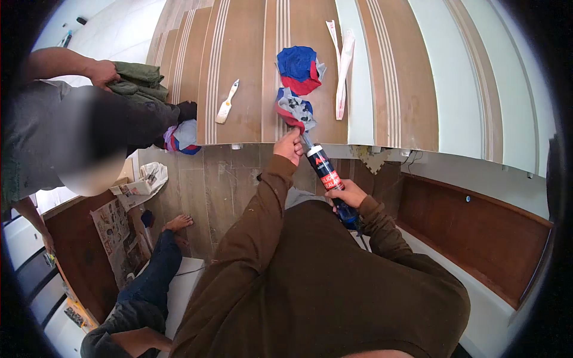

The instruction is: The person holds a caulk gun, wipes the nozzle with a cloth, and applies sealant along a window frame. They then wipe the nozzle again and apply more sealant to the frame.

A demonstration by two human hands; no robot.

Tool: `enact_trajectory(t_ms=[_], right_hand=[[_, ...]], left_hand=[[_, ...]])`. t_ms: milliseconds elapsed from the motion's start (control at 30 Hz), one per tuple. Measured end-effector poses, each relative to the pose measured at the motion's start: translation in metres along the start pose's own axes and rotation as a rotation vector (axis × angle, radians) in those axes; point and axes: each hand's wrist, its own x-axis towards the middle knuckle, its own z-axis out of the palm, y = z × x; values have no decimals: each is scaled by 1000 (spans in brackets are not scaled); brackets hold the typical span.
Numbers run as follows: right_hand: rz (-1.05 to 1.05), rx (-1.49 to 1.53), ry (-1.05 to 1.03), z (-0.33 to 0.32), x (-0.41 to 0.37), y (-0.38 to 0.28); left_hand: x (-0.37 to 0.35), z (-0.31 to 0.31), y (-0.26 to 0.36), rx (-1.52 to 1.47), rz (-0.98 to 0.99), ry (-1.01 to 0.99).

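My right hand (350,194) is wrapped around a silicone sealant tube (325,170), dark with a red label band. The tube tilts, its clear nozzle (307,140) pointing up and away toward the stair treads. At the nozzle tip, my left hand (289,147) has its fingers closed on the red lower edge of a rag (295,110). This rag is grey, blue and red, with dark smears on its grey part. Just beyond it lies a second blue and red rag (297,64) on the same tread. Whether the nozzle touches the cloth is hard to see.
A paintbrush (228,102) lies on a wooden stair tread (245,59) to the left; crumpled white strips (344,71) lie to the right. At left, a person in dark clothes (128,116) leans by the stairs. Below, another person's bare foot (178,223) rests near a brown panel (77,238).
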Motion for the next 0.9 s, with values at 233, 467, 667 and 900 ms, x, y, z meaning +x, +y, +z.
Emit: enact_trajectory(t_ms=[233,467,667,900], right_hand=[[34,-194,50,8,-3,-13],[-129,-740,312,10,-6,-16],[-114,-464,214,14,-16,-20],[-162,-257,126,9,-29,-9]], left_hand=[[2,8,3,99,160,272],[1,19,11,204,195,480],[9,11,15,139,217,371],[5,17,43,246,208,401]])
